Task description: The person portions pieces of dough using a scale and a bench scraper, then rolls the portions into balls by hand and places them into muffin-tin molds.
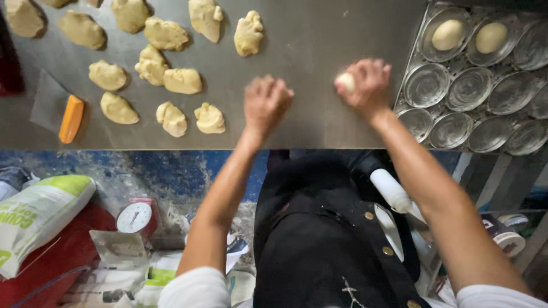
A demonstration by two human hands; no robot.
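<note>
- An orange-handled scraper [71, 118] lay at the far left of the steel worktable [319, 34], with rough-cut dough pieces [165, 34] scattered beside it across the left half of the top.
- The person's left hand [266, 102] pressed palm-down on the table, fingers curled; whatever dough it covered was hidden, so its hold could not be told.
- The right hand [368, 82] was cupped and closed around a pale dough ball [345, 81], which peeked out at the thumb side, just above the table and near the tray's edge.
- A baking tray [485, 142] of round tins stood at the right; two smooth dough balls [448, 34] sat in the back-row tins, and the other tins in view stood bare.
- Judged from the finished pair, the rounding would go best with a loose cupped palm, small circles against the steel and light pressure, so the surface tightened without tearing.
- Below the table edge, a small dial scale [135, 218] and a flour sack [35, 219] lay on the floor.
</note>
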